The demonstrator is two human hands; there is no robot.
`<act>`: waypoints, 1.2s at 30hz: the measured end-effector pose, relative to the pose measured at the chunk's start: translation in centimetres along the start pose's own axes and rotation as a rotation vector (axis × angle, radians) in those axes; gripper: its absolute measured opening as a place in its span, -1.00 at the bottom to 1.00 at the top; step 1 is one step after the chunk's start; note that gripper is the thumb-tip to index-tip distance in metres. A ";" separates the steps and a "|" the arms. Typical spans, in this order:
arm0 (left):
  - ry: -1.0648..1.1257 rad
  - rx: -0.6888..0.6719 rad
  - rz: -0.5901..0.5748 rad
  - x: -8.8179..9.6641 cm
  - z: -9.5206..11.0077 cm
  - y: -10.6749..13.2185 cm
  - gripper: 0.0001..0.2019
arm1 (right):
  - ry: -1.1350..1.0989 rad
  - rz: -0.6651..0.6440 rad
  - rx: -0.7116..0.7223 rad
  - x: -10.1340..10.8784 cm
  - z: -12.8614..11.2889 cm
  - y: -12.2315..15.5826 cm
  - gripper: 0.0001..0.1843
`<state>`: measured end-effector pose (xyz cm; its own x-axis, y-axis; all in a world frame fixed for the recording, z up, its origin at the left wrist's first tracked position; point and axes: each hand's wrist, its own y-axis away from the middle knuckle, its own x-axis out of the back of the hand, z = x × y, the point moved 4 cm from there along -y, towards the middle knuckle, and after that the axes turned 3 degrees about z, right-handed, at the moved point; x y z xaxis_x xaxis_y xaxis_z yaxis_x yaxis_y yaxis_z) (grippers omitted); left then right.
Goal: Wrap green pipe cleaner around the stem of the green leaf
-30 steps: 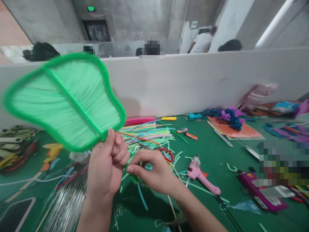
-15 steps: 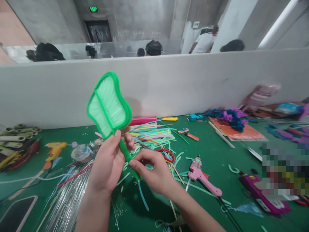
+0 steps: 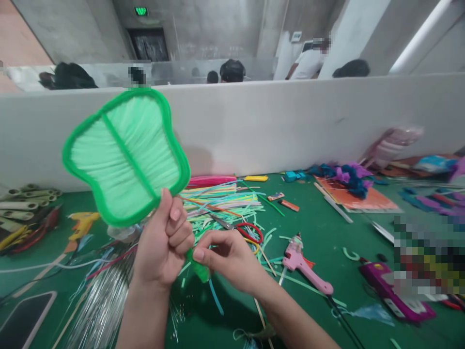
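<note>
A green hand fan (image 3: 131,140) with a light green pleated face, a darker fuzzy rim and a centre rib is held up, tilted to the left. My left hand (image 3: 165,242) is closed around its handle just under the face. Lower down, the thumb and fingers of my right hand (image 3: 221,257) pinch at the handle's green wrapped end (image 3: 199,271). Whether a loose strand is between those fingertips I cannot tell. Behind my right hand lie red-handled scissors (image 3: 250,231) and a pile of pastel strips (image 3: 225,201).
A pink glue gun (image 3: 305,269) lies to the right and a yellow glue gun (image 3: 82,225) to the left. Silver wires (image 3: 103,300) and a phone (image 3: 27,317) are near the front left. A white partition (image 3: 261,126) stands behind the green table; people are beyond it.
The fan has turned about its handle, so its face shows wider and leans further left. My left fingers have curled into a fist around the handle. My right hand stays at the lower end.
</note>
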<state>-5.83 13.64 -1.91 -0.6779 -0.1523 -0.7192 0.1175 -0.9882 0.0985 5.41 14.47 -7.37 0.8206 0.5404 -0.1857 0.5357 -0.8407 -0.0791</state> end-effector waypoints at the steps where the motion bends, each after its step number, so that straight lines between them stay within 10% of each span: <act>1: 0.045 0.022 -0.042 0.0 -0.1 -0.1 -0.49 | -0.081 -0.028 -0.056 -0.1 0.4 0.0 -0.60; 10: 0.204 0.075 -0.262 0.3 -0.5 -0.8 -0.62 | -0.265 -0.128 -0.107 -1.1 0.9 0.3 -0.58; 20: -0.251 -0.328 0.224 -0.7 -0.4 -0.2 -0.81 | 0.820 0.248 0.572 -0.9 -1.6 1.3 -0.79; 36: -0.175 -0.091 0.052 -0.3 -0.7 -1.4 -0.63 | 0.379 0.122 0.250 0.3 -1.0 0.0 -0.86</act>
<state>-5.27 15.09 -2.28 -0.7841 -0.2114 -0.5835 0.2153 -0.9745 0.0638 5.90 14.67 -6.47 0.9144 0.3723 0.1588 0.4045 -0.8562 -0.3215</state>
